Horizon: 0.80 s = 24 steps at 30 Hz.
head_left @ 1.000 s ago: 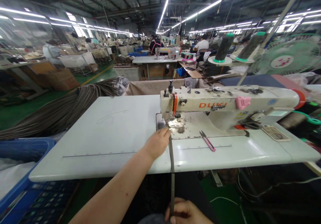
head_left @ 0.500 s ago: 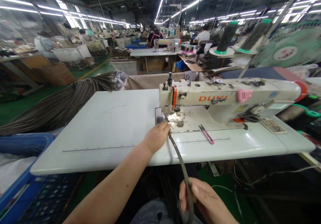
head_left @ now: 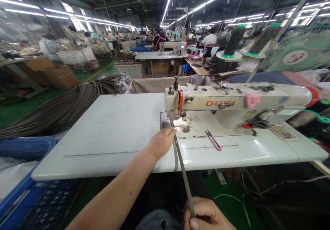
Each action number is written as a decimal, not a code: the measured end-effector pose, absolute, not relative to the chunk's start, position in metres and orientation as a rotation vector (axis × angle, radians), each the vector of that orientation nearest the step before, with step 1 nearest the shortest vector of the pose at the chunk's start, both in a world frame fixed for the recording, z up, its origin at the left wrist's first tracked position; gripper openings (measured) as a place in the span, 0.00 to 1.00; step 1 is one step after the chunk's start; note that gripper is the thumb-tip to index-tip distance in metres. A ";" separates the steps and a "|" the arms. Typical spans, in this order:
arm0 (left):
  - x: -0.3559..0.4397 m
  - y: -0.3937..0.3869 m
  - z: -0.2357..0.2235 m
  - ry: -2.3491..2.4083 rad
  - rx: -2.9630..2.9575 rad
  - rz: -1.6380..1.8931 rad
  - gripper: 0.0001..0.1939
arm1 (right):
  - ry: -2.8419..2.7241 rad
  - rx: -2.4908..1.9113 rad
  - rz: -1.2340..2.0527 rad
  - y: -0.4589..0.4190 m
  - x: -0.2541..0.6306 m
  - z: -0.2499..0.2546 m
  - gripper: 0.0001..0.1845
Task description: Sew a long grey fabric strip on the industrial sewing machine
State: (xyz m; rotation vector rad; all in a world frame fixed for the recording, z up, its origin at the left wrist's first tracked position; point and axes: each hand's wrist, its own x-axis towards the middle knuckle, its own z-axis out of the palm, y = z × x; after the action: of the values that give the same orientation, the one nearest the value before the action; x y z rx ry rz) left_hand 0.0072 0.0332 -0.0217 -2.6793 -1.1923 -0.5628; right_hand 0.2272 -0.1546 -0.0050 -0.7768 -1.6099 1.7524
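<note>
A narrow grey-brown fabric strip (head_left: 183, 170) runs from the needle area of the sewing machine (head_left: 219, 99) down over the table's front edge. My left hand (head_left: 163, 140) is closed on the strip's upper end, close in front of the presser foot. Below the table edge, my right hand (head_left: 203, 214) grips the strip's lower part, the thumb pressed along it. Between the two hands the strip is nearly straight. Pink-handled thread snips (head_left: 213, 140) lie on the table to the right of my left hand. The strip's end under the foot is hidden by my fingers.
The white sewing table (head_left: 116, 130) carries a printed ruler line. A big bundle of grey-brown strips (head_left: 59, 103) lies at left, above a blue crate (head_left: 28, 185). Thread cones (head_left: 233, 41) and a green fan (head_left: 296, 53) stand at right. Other people sit at machines further back.
My right hand has moved down and slightly left, and the strip has gone from curved to nearly straight. My left hand stays by the presser foot. The view has shifted slightly.
</note>
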 end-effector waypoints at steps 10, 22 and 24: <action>0.009 0.033 -0.021 -1.256 -2.691 -0.643 0.10 | -1.627 -0.653 1.732 -0.142 0.226 -0.014 0.21; 0.009 0.032 -0.018 -1.180 -2.651 -0.584 0.08 | -1.434 -1.017 1.536 -0.130 0.216 -0.019 0.16; 0.009 0.031 -0.015 -1.195 -2.672 -0.570 0.08 | -1.344 -1.044 1.589 -0.126 0.212 -0.019 0.16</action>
State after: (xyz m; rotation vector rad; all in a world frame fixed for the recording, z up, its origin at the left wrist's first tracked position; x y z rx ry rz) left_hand 0.0088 0.0312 -0.0149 -2.6724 -1.1953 -0.5701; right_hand 0.2119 -0.1265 -0.0189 -1.0438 -1.3442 1.5894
